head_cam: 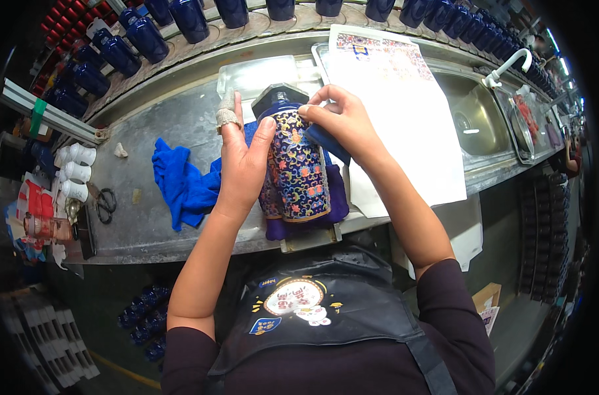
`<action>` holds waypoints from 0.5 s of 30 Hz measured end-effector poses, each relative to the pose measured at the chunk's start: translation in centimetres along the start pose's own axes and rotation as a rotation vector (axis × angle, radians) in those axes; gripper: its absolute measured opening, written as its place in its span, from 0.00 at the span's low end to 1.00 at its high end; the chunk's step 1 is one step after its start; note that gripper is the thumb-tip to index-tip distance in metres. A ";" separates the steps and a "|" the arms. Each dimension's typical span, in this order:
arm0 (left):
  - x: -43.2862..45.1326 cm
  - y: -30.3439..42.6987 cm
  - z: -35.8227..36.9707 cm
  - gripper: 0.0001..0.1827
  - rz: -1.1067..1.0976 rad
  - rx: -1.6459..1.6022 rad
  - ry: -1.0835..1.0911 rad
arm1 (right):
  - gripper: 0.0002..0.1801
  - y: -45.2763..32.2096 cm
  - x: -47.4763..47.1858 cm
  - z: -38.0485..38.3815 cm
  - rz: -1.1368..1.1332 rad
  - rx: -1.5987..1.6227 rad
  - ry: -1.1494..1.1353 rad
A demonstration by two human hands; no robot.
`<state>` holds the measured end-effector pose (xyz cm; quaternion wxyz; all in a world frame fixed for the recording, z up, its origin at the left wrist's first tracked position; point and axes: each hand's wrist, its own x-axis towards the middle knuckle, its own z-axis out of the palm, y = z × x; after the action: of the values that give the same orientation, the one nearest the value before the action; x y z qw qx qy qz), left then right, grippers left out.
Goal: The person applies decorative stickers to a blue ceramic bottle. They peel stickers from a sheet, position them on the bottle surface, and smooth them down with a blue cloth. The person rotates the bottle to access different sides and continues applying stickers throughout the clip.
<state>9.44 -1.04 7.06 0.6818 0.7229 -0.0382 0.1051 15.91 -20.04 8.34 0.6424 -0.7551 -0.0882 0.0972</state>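
Observation:
A dark blue bottle (302, 168) with a colourful floral pattern lies tilted on a purple cloth (338, 195), its neck pointing away from me. Behind the neck is a dark, angular plate (265, 97). My left hand (242, 158) lies along the bottle's left side, thumb tip against it, fingers pointing away. A knitted cover (226, 114) sits on one of its fingers. My right hand (341, 118) has thumb and index fingertip together at the upper right edge of the pattern. A flat dark blue piece (327, 140), possibly a scraper, is tucked in that hand.
A blue cloth (181, 185) and scissors (105, 205) lie left on the metal bench. White backing sheets (403, 128), one partly printed, cover the right, beside a sink (479, 118) with a white faucet (511, 66). Several blue bottles (190, 22) line the conveyor behind.

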 end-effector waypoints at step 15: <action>0.2 -1.1 0.8 0.40 0.000 -0.054 0.009 | 0.12 1.4 0.4 1.5 -0.104 0.018 0.103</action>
<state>9.87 -1.72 6.00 0.7013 0.7038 -0.0379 0.1072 15.89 -18.69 6.66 0.6571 -0.7476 -0.0933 0.0256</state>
